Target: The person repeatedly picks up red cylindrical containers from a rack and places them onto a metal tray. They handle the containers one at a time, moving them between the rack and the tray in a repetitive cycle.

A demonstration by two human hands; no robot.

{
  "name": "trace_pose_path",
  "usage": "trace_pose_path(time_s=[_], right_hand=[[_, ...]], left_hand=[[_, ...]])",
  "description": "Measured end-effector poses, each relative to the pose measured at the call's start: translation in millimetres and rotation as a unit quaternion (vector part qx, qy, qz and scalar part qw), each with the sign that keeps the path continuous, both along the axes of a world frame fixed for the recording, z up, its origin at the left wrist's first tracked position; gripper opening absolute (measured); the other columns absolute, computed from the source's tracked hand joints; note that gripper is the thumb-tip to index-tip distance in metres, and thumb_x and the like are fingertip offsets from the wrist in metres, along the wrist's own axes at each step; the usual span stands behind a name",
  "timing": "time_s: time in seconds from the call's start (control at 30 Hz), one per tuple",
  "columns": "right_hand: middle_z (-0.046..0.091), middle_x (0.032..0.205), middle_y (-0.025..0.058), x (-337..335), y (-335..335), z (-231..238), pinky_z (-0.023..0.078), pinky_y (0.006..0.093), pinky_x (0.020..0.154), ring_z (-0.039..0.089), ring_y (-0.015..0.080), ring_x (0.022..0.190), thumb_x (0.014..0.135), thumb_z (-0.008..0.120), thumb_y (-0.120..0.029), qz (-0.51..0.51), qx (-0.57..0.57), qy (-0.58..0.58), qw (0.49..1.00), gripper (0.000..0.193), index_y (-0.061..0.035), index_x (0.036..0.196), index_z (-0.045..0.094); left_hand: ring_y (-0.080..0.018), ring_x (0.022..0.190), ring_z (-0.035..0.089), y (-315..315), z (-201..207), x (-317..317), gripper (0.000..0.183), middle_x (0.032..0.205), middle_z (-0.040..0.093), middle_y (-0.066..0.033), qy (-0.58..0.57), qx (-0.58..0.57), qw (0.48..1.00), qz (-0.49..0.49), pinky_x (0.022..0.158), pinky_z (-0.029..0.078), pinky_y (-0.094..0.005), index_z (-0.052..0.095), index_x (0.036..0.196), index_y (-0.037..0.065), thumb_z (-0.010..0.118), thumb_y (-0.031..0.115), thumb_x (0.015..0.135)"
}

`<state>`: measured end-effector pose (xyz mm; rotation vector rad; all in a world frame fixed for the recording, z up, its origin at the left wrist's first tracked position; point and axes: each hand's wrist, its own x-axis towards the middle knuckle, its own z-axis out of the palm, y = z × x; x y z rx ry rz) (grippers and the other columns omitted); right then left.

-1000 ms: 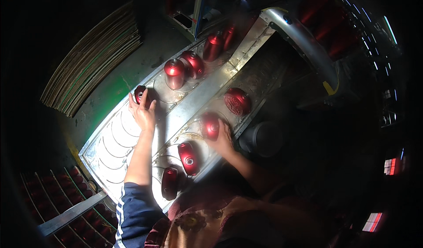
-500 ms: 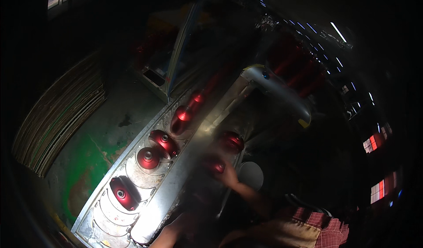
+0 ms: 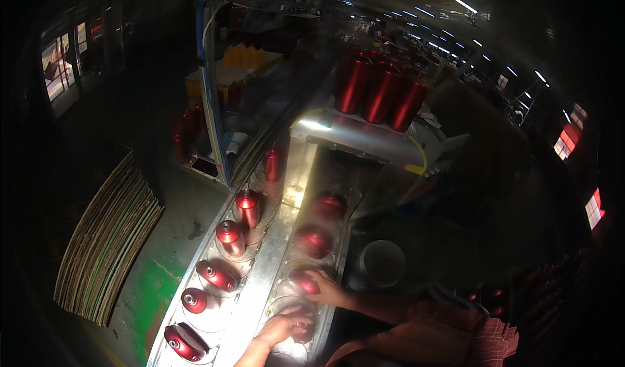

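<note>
My right hand (image 3: 329,291) is closed around a red metal bottle (image 3: 303,280) on the right lane of the conveyor (image 3: 265,285). Nearer to me, my left hand (image 3: 286,326) has its fingers bent over another red bottle (image 3: 303,332), which it partly hides. Two more glossy bottles stand farther up that lane, a blurred one (image 3: 314,241) and a darker one (image 3: 331,205). On the left lane is a row of red bottles with necks: some upright, such as this cylinder (image 3: 247,209), and others flatter in shape, like the nearest piece (image 3: 185,342).
A metal housing (image 3: 358,142) spans the conveyor's far end, with large red cylinders (image 3: 381,93) on top. A round pale bucket (image 3: 382,263) stands to the right. Leftward are a stack of boards (image 3: 107,243) and an upright post (image 3: 211,100).
The view has tilted up and turned. My left hand has come into the light on a bottle. The right hand stays on a bottle; the bottles sit in different places in view.
</note>
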<state>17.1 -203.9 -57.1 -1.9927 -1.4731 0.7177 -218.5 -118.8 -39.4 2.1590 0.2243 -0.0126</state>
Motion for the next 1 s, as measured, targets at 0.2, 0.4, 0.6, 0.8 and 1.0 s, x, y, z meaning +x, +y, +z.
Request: trace_pose_path(time_s=[0.2, 0.4, 0.6, 0.8, 1.0], right_hand=[[0.042, 0.145, 0.0266, 34.1, 11.1, -13.7, 0.035, 0.0462, 0.113, 0.036, 0.0412, 0.139, 0.074, 0.077, -0.024, -0.1, 0.038, -0.019, 0.994, 0.085, -0.009, 0.147, 0.036], [0.047, 0.142, 0.0213, 56.8, 33.4, -0.4, 0.044, 0.0429, 0.105, 0.051, 0.0372, 0.129, 0.08, 0.076, -0.042, -0.097, 0.037, -0.034, 0.994, 0.08, -0.0146, 0.146, 0.041], [0.048, 0.14, 0.0225, 72.0, -19.1, -2.6, 0.043, 0.0424, 0.106, 0.05, 0.0379, 0.129, 0.076, 0.08, -0.023, -0.149, 0.088, -0.063, 0.983, 0.084, -0.0065, 0.147, 0.038], [0.055, 0.134, 0.0151, 67.9, -231.9, 10.2, 0.052, 0.038, 0.093, 0.059, 0.0234, 0.119, 0.081, 0.075, -0.007, -0.315, 0.103, 0.134, 0.934, 0.063, -0.0037, 0.138, 0.047], [0.062, 0.122, 0.0126, 34.7, -437.3, 21.3, 0.052, 0.0333, 0.091, 0.065, 0.0196, 0.105, 0.088, 0.068, -0.002, -0.475, 0.14, 0.236, 0.836, 0.047, -0.0022, 0.132, 0.053]], left_hand=[[-0.0221, 0.127, 0.058, -24.6, -14.8, 38.8, 0.027, 0.134, 0.063, -0.0036, -0.032, 0.005, 0.986, 0.163, 0.101, 0.049, -0.0348, 0.076, 0.109, 0.031, 0.075, 0.026, 0.083], [-0.0261, 0.13, 0.054, -15.9, -5.9, 68.1, 0.033, 0.127, 0.067, -0.0092, -0.011, 0.042, 0.971, 0.233, 0.105, 0.047, -0.0373, 0.076, 0.11, 0.021, 0.079, 0.019, 0.077], [-0.0285, 0.13, 0.053, -0.4, 22.4, 89.0, 0.041, 0.133, 0.064, -0.0061, -0.097, 0.055, 0.975, 0.191, 0.11, 0.042, -0.0383, 0.072, 0.117, 0.012, 0.081, 0.018, 0.077], [-0.0115, 0.09, 0.066, -82.9, 66.9, 127.5, 0.024, 0.104, 0.073, -0.006, -0.114, -0.165, 0.947, 0.251, 0.083, 0.052, -0.0256, 0.074, 0.108, 0.006, 0.075, 0.005, 0.084], [-0.0111, 0.096, 0.066, -254.4, 69.6, 173.0, 0.02, 0.105, 0.073, -0.0048, 0.0, -0.277, 0.96, 0.042, 0.09, 0.05, -0.0257, 0.072, 0.112, 0.004, 0.07, 0.01, 0.093]])
